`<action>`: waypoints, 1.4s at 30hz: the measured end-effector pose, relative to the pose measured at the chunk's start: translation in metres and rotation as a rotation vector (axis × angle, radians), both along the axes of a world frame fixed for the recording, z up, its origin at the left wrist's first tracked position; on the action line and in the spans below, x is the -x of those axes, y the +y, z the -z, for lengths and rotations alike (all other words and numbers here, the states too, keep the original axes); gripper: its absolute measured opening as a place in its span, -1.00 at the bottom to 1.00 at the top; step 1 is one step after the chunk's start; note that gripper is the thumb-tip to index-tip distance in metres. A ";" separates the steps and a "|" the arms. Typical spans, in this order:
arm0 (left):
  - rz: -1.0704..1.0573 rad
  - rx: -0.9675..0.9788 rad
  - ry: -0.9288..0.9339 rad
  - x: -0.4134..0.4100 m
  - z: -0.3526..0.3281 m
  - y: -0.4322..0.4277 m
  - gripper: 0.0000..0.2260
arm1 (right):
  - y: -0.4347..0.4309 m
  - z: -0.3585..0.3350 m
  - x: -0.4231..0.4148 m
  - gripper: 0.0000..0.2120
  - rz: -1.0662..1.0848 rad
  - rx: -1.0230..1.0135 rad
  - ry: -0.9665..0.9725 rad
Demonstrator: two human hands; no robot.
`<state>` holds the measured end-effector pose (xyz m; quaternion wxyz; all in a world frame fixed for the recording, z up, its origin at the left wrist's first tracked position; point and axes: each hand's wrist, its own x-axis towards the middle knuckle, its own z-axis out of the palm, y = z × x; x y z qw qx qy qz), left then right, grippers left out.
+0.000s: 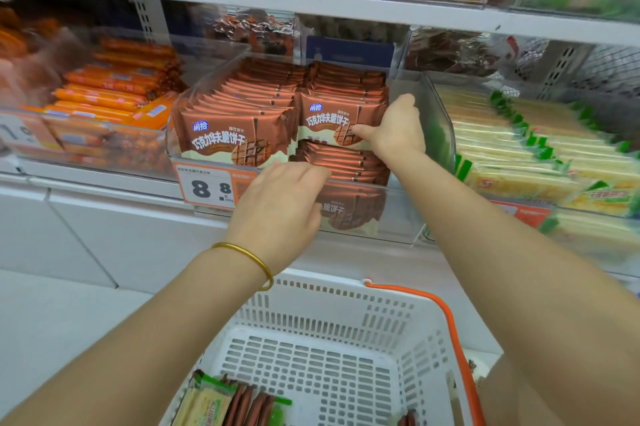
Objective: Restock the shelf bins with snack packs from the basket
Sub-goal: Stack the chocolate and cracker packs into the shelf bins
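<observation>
Brown wafer packs (239, 121) fill the clear bin (408, 218) at the centre of the frame, standing in two rows on edge, with a lower layer showing beneath the right row. The right hand (394, 129) reaches into the bin from the lower right; its thumb presses on the face of the front pack (329, 121) of the right row, and its fingers curl round the right side of that row, holding it. The left hand (280, 204) lies over the bin's front edge at the lower centre, its fingers close together and bent down towards the lower packs; whether they grip a pack cannot be told. A gold bangle (252, 259) sits on the left wrist.

A price tag (204, 188) reading 8.8 hangs on the bin front, left of the left hand. Orange sausages (114, 90) lie in the bin at the left, and green-and-yellow packs (519, 148) fill the bin at the right.

At the bottom of the frame stands a white basket (346, 315) with an orange handle (450, 328). A few snack packs (228, 403), brown ones and a yellow one, lie in its lower left corner.
</observation>
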<state>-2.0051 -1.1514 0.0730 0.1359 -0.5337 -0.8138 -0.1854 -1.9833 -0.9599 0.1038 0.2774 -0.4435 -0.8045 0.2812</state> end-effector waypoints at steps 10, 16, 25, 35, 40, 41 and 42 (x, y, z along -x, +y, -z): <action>0.176 -0.003 0.116 -0.026 0.007 -0.015 -0.68 | -0.062 0.031 -0.121 -0.76 -0.454 0.048 0.049; 0.357 0.407 0.140 -0.053 0.064 -0.021 -0.68 | -0.055 0.231 -0.152 -0.64 -0.965 0.069 -1.153; 0.444 0.541 0.067 -0.061 0.101 -0.026 -0.77 | -0.069 0.361 -0.218 -0.62 -1.443 -0.518 -1.599; 0.226 0.826 -0.259 -0.059 0.099 -0.015 -0.64 | -0.042 0.269 -0.161 -0.87 -1.209 0.257 -1.053; 0.083 0.735 -0.529 -0.044 0.086 -0.011 -0.63 | -0.027 0.169 -0.151 -0.89 -1.005 0.704 -0.519; 0.065 0.679 -0.566 -0.041 0.078 -0.010 -0.68 | -0.028 0.153 -0.152 -0.89 -0.981 0.718 -0.454; 0.052 0.620 -0.593 -0.038 0.069 -0.008 -0.75 | -0.030 0.139 -0.153 -0.91 -0.952 0.721 -0.390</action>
